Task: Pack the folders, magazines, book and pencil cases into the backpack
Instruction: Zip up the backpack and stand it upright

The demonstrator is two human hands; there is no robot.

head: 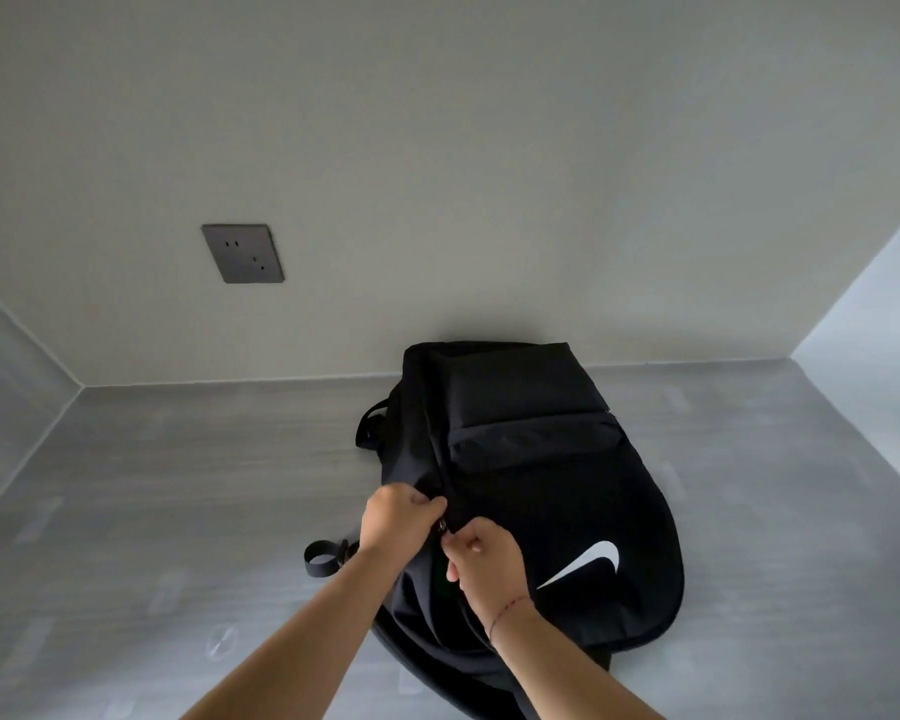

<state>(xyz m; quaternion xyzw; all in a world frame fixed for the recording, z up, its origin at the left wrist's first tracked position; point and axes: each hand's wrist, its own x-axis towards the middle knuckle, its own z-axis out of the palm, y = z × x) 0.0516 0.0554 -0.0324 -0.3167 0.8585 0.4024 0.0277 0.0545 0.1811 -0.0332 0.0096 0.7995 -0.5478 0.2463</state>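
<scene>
On the backpack [541, 485] zipper [444, 527], both hands pinched closed, left hand [398, 517], right hand [484, 556]

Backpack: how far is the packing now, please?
No folders, magazines, book or pencil cases lie on the table, so they seem packed already; the inside is hidden. In hand: left hand and right hand pinch the backpack at its zipper. Left: possibly only the zipper.

Black backpack [531, 485] lies flat against the wall.
</scene>
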